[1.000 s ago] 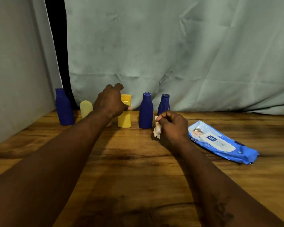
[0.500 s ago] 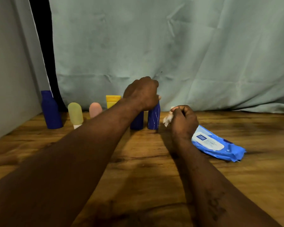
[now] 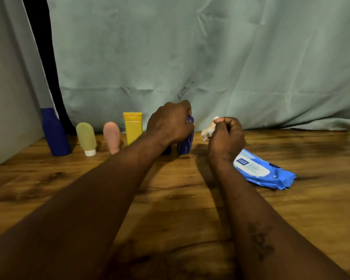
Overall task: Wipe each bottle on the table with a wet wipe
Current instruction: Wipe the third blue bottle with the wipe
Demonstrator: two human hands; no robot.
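My left hand (image 3: pixel 170 124) grips the rightmost small blue bottle (image 3: pixel 186 144) near its top; the bottle stands on the wooden table (image 3: pixel 170 199). Another blue bottle (image 3: pixel 167 150) is mostly hidden behind that hand. My right hand (image 3: pixel 226 136) holds a crumpled white wet wipe (image 3: pixel 208 131) just right of the gripped bottle, a little apart from it. Along the back stand a tall blue bottle (image 3: pixel 56 134), a green tube (image 3: pixel 86 138), a pink tube (image 3: pixel 112 137) and a yellow bottle (image 3: pixel 133 127).
A blue pack of wet wipes (image 3: pixel 261 170) lies on the table to the right of my right wrist. A pale curtain (image 3: pixel 210 67) hangs behind the bottles, and a grey wall (image 3: pixel 6 87) closes the left side.
My left hand moved from the yellow bottle to the rightmost blue bottle and took hold of it. My right hand lifted the wipe up beside that bottle.
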